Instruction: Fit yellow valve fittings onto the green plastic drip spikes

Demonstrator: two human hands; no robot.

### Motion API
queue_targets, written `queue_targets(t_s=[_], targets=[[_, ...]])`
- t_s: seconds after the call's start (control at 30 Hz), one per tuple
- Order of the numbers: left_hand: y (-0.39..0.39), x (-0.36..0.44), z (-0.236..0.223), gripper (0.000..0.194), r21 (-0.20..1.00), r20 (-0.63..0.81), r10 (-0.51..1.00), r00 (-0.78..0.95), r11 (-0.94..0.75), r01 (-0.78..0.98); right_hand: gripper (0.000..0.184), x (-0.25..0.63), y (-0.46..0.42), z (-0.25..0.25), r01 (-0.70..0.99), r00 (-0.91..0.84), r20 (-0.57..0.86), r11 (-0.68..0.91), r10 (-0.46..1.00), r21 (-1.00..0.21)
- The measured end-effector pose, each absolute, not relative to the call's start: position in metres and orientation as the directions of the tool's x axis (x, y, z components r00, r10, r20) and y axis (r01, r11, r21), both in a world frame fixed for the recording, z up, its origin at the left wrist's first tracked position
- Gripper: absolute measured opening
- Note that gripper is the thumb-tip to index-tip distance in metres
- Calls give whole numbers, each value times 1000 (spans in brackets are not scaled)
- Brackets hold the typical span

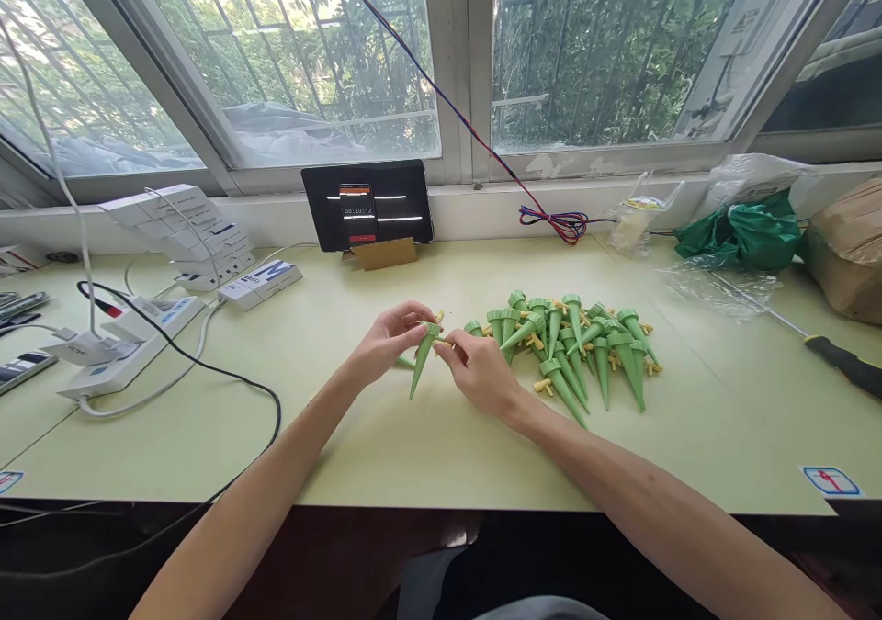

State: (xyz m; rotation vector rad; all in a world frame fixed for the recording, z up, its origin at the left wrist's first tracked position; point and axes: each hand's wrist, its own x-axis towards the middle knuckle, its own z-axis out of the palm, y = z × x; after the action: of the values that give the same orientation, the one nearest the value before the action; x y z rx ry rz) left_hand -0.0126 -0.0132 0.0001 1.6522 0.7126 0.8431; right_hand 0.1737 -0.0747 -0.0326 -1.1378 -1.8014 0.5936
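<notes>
My left hand [381,346] is closed round the cap end of a green plant watering spike [422,363], whose point hangs downward over the table. The fingertips of my right hand [480,372] pinch a small yellow valve [442,343] at the side of the spike's cap. Whether the valve is fully seated in the cap cannot be made out. Part of another green piece [405,361] shows beside my left hand, mostly hidden. Close to my right hand lies a heap of green spikes [566,377] with yellow valves on them.
A tablet [406,202] leans on a cardboard stand [386,254] by the window. White boxes [199,234] and a power strip [130,354] with cables are on the left. At right are a green bag [748,232], a brown package [851,248] and a screwdriver [844,367].
</notes>
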Motion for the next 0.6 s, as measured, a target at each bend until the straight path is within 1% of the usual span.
queue_targets(t_s=[0.27, 0.6], targets=[[-14, -13, 0, 23, 976, 159, 798, 581, -215, 27, 33, 173, -74, -34, 462, -179, 433, 463, 884, -756], [-15, -13, 2, 22, 979, 151, 794, 589, -205, 25, 34, 174, -74, -33, 474, -179, 421, 453, 889, -755]])
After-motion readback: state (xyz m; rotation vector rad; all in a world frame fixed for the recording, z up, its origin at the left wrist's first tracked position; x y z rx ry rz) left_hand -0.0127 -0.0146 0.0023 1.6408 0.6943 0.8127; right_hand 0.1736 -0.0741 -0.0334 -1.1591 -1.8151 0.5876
